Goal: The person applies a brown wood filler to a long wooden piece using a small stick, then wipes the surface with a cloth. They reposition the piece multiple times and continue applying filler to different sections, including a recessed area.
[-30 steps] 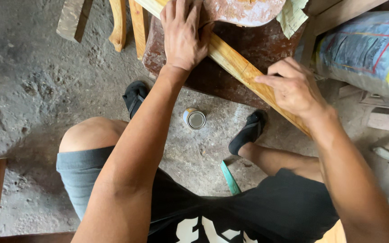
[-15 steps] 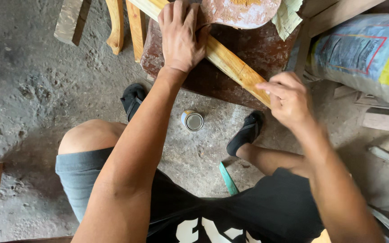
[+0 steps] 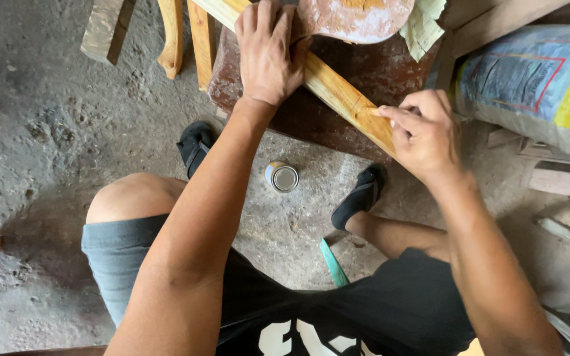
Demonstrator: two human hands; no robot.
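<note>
Fingers of your left hand lie spread and flat on the wooden strip at upper centre of the frame, pressing it down rather than gripping it. Fingers of your right hand curl closed around the strip's lower end at right of centre, thumb and forefinger pinching its edge; whether anything small sits under the fingertips cannot be told.

Strip: a pale yellow length of wood running diagonally from top centre down toward the right, resting on the dark reddish-brown work surface. A worn, rounded pale board lies at the top edge, touching the strip beside your left hand, with a crumpled greenish paper just to its right.

Surroundings: a small round tin stands on the grey concrete floor between your two dark shoes. A grey printed sack lies at the right edge. Loose wooden pieces lie at upper left. A green strip lies on the floor near your right leg.
</note>
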